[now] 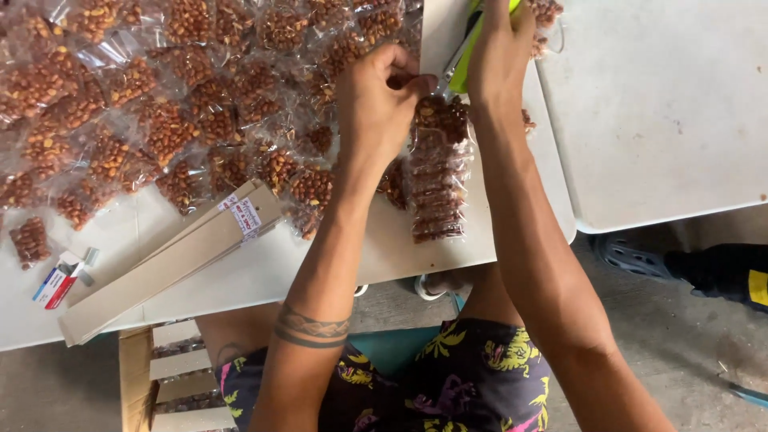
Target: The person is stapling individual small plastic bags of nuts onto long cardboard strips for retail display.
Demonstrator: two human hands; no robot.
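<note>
Your left hand (376, 100) pinches the top of the nut packet strip (436, 172) at upper centre; your right hand (498, 56) grips a green stapler (466, 60). Strip hangs near the tabletop (264, 272) edge; bare tabletop right.

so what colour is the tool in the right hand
Bright yellow-green tool under the right hand, best in the head view.

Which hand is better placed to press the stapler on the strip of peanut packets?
The right hand, probably: it already grips the yellow-green stapler at the top of the strip of peanut packets. The left hand pinches that top, so it is occupied.
</note>
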